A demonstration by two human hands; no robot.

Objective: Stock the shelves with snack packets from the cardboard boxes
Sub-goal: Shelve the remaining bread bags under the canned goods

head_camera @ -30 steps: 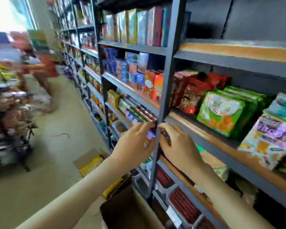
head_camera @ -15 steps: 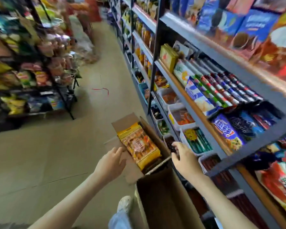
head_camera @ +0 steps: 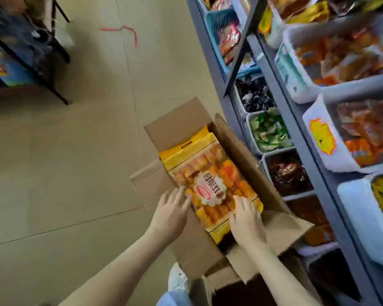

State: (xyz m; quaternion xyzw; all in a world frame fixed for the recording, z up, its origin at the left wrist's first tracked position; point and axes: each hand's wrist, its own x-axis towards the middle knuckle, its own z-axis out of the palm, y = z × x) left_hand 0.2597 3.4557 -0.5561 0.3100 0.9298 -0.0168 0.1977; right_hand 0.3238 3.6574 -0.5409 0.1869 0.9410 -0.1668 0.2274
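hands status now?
Left hand: open, fingers spread at the yellow snack packet's left edge.
Right hand: open, flat on the packet's lower right.

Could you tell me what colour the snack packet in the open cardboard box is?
Yellow, with orange snacks showing, clearest in the head view: snack packet.

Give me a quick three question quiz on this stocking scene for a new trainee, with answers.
1. True or false: the yellow snack packet lies in the open cardboard box.
2. Which hands touch the packet? A) left hand only B) right hand only C) both
3. Fill in: the shelf bin beside the box's far end holds ____ packets.

Key: 1 true; 2 C; 3 green.
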